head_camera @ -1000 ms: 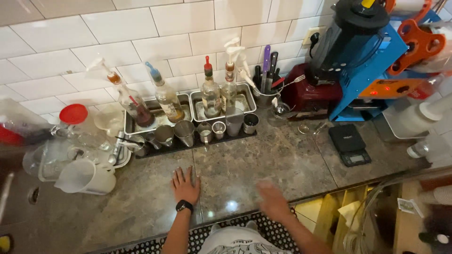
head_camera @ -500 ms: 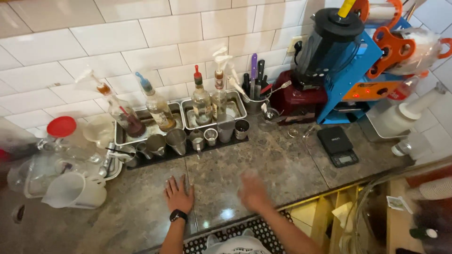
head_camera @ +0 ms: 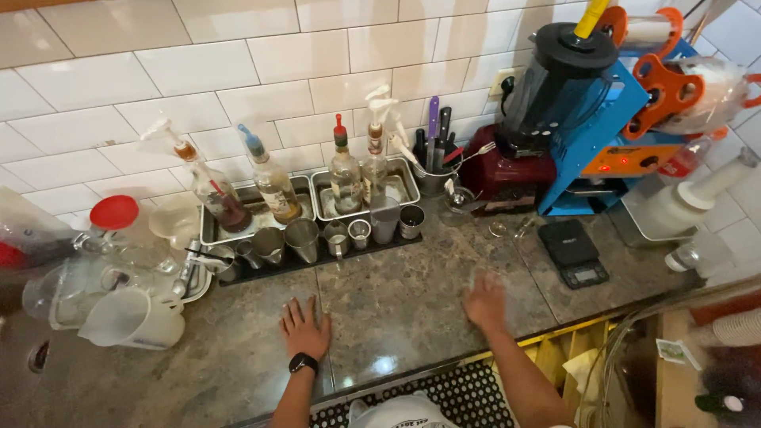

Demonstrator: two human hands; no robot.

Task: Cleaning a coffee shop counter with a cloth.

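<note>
Hands flat and empty on the stone counter [head_camera: 412, 309]: left hand [head_camera: 305, 329] spread below the far row of metal cups [head_camera: 317, 238], right hand [head_camera: 485, 301] nearer the small black scale [head_camera: 572, 252] at right.

White glossy tile wall [head_camera: 261, 71], mottled grey-brown stone counter [head_camera: 412, 293], black perforated rubber mat [head_camera: 468, 396] below, bright overhead light
</note>
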